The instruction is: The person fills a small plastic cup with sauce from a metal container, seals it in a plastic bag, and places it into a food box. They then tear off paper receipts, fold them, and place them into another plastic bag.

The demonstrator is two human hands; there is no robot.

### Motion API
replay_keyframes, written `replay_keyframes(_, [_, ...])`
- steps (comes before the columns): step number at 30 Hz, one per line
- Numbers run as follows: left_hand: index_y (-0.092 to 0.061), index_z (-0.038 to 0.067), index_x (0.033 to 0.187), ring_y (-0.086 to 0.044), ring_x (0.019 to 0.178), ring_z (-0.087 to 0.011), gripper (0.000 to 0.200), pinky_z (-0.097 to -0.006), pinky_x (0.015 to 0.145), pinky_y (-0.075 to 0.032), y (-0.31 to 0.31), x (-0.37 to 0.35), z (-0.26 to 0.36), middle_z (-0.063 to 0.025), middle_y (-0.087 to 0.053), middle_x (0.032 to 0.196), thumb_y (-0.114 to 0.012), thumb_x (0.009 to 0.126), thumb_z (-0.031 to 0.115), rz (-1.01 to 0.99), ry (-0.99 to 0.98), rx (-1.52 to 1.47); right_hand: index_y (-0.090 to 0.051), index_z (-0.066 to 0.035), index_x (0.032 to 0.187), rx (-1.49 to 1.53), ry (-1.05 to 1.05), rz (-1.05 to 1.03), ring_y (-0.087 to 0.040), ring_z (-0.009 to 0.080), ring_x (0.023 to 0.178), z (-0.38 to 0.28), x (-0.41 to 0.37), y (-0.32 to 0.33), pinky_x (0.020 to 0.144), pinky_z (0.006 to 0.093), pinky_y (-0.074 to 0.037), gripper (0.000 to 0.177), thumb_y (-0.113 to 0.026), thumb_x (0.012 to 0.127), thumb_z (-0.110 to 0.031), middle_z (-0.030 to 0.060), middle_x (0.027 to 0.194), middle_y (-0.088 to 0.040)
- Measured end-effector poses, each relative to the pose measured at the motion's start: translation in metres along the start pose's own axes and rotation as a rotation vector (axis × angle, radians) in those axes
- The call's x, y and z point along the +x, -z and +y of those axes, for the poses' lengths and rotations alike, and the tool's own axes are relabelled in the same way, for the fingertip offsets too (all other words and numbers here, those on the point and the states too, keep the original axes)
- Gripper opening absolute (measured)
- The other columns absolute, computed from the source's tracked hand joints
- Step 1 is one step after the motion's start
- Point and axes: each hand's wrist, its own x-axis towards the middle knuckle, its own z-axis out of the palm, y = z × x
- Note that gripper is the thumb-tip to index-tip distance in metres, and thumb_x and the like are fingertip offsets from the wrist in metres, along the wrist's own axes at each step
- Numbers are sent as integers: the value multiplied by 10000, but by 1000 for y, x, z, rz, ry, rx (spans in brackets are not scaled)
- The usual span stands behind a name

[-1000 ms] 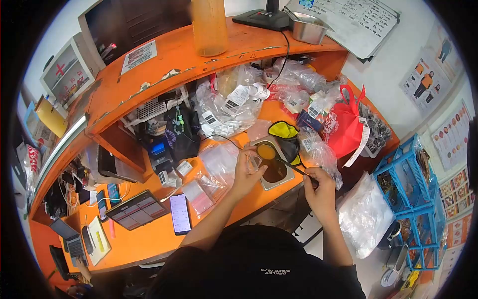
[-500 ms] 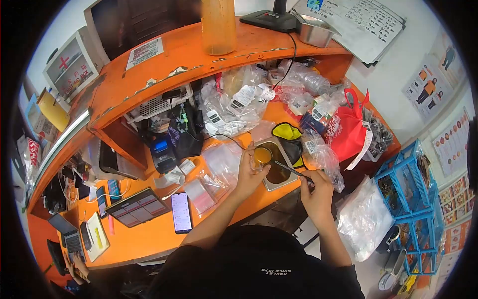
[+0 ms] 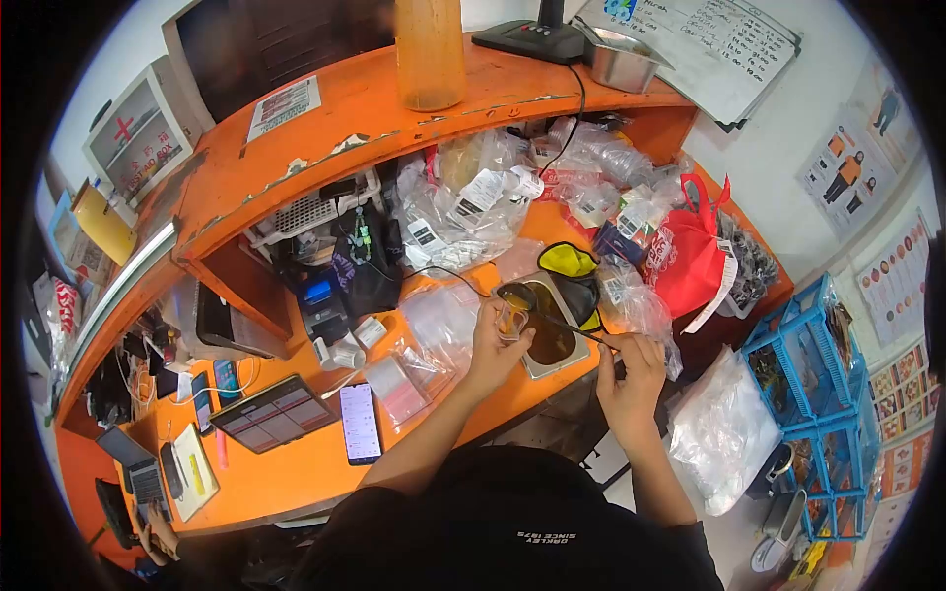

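My left hand (image 3: pixel 490 353) is closed around a small clear plastic cup (image 3: pixel 509 325) with some orange-brown liquid showing in it. The fingers of my right hand (image 3: pixel 632 379) grip the thin dark handle of a ladle (image 3: pixel 570 326). The ladle's round bowl is tilted right at the top of the cup, its dark inside showing. Below and to the right of the cup stands a rectangular metal container (image 3: pixel 568 366) of brown liquid. A black and yellow pouch-like thing (image 3: pixel 568 260) lies against the container's far side.
Clear plastic bags (image 3: pixel 458 212) and a red bag (image 3: pixel 682 251) crowd the back of the orange counter (image 3: pixel 286 483). A phone (image 3: pixel 361 424) and a tablet (image 3: pixel 273 412) sit to the left. Blue baskets (image 3: pixel 808 414) stand at right. Another person's hand (image 3: pixel 156 537) is at a laptop.
The ladle's bowl has tipped at the cup; the orange liquid seen there earlier no longer shows in the bowl. My right hand has shifted slightly, and my left hand stays nearly in place.
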Motion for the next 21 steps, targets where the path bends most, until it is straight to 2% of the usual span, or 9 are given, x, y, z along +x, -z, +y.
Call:
replay_keyframes(2, [-425, 48, 992, -461, 931, -149, 348, -293, 822, -416, -2, 0, 8, -81, -446, 1025, -691, 771, 9, 7, 34, -110, -643, -26, 842, 0, 63, 52, -531, 261, 707, 1, 1, -2, 668, 352, -388, 120, -668, 739, 32, 99, 762, -584])
replay_keyframes(6, [-457, 38, 1046, -484, 997, -160, 348, -287, 864, -414, -2, 0, 9, -89, -469, 1062, -683, 783, 12, 31, -26, 6, -641, -29, 844, -16, 139, 69, -552, 260, 750, 7, -3, -6, 711, 351, -391, 123, -668, 740, 30, 94, 800, -607])
replay_keyframes(8, [-476, 29, 1131, -501, 1045, -165, 386, -280, 906, -406, -1, 2, 4, -105, -490, 1106, -675, 800, 20, 54, -142, 79, -645, -28, 854, -19, 152, 39, -568, 260, 777, 10, -7, -7, 732, 352, -398, 125, -669, 743, 26, 94, 815, -612])
replay_keyframes(12, [-458, 28, 1212, -491, 1109, -175, 454, -287, 945, -396, 0, 4, -2, -114, -492, 1150, -667, 809, 19, 23, -151, 134, -648, -8, 862, 54, -69, -110, -585, 279, 760, 11, -11, -10, 703, 365, -429, 115, -662, 753, 25, 115, 817, -621])
replay_keyframes(13, [-454, 32, 1192, -489, 1102, -167, 436, -284, 928, -406, -1, 4, -3, -108, -489, 1149, -663, 810, 14, 29, -64, 28, -647, 3, 868, 104, -174, -143, -594, 289, 747, 11, -12, -11, 687, 369, -448, 109, -657, 761, 23, 125, 818, -624])
replay_keyframes(14, [-451, 36, 1171, -487, 1095, -159, 417, -282, 911, -416, -2, 4, -3, -103, -486, 1147, -660, 811, 9, 35, 24, -77, -647, 3, 868, 105, -177, -143, -594, 289, 747, 12, -12, -13, 687, 369, -448, 109, -657, 761, 23, 125, 818, -624])
replay_keyframes(17, [-441, 49, 1122, -497, 1047, -145, 369, -266, 869, -431, 2, 3, 3, -91, -474, 1148, -636, 817, -21, -11, 150, -75, -640, 23, 883, 300, -328, -172, -605, 311, 712, 16, -13, -17, 649, 365, -480, 103, -647, 780, 16, 148, 809, -622])
replay_keyframes(19, [-437, 54, 1097, -495, 1021, -135, 339, -260, 850, -434, 4, 6, 3, -84, -469, 1142, -618, 825, -33, 20, 62, -102, -640, 34, 894, 244, -289, -108, -613, 315, 694, 21, -9, -18, 628, 343, -492, 102, -644, 796, 7, 164, 800, -618])
replay_keyframes(21, [-433, 58, 1072, -492, 994, -125, 311, -253, 832, -437, 8, 7, 5, -77, -463, 1136, -600, 832, -45, 48, -26, -129, -645, 30, 895, 212, -335, -127, -625, 323, 752, 27, -4, -21, 672, 376, -494, 109, -622, 790, 14, 173, 814, -619])
